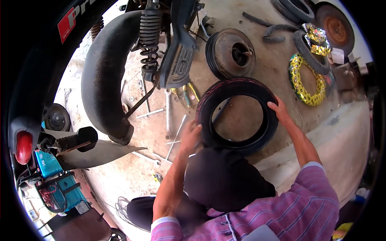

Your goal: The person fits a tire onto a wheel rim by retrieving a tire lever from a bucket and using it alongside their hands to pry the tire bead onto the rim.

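Head view is showing a black tyre with red marks on its tread (235, 87) being held just right of the middle of the frame, its open ring facing the camera and no rim inside it. Left of that ring, the left hand (191, 136) is curling partway closed around the edge; at the upper right, the right hand (280, 111) is gripping it, thumb on the sidewall, fingers passing out of sight. Above, at top centre, a wheel rim (225, 48) is sitting close to the tyre; from where I'm standing I can't tell whether they are touching. A combination spanner (168, 114) is lying to the left, and a dark bar (221, 111) is showing through the ring. I'm judging the step in hand to be positioning the loose tyre; the next move seems to be calling for an even two-handed grip, clear of that bar.
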The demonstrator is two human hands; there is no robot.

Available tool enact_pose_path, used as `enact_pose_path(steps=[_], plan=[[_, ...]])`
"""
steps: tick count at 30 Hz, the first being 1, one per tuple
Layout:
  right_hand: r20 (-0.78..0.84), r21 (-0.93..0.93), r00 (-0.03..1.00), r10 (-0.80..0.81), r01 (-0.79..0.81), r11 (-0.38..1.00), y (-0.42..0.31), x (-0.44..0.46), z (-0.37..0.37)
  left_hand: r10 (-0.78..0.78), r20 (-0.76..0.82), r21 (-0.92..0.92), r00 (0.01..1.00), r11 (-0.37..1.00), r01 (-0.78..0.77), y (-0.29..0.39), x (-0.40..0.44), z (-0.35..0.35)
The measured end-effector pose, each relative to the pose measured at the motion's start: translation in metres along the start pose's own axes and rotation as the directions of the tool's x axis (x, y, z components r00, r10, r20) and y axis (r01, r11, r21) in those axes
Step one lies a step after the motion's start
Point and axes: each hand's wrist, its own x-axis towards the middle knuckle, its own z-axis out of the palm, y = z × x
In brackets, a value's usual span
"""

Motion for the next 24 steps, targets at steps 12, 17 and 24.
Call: enact_pose_path(steps=[12,17,24], plan=[[0.024,-0.028,1.000,-0.004,0.005,1.000,0.003,0.010,0.001,-0.020,-0.007,-0.064,1.000,0.998,0.019,0.005,-0.004,0.003],[0.052,-0.055,0.999,-0.008,0.011,0.998,0.003,0.014,0.003,0.001,-0.033,-0.056,0.999,0.998,-0.003,-0.007,0.003,-0.002],[-0.007,-0.020,0.995,-0.101,0.101,0.995,0.005,0.032,-0.025,0.170,-0.052,-0.051,0.984,0.984,-0.173,0.029,-0.010,0.022]])
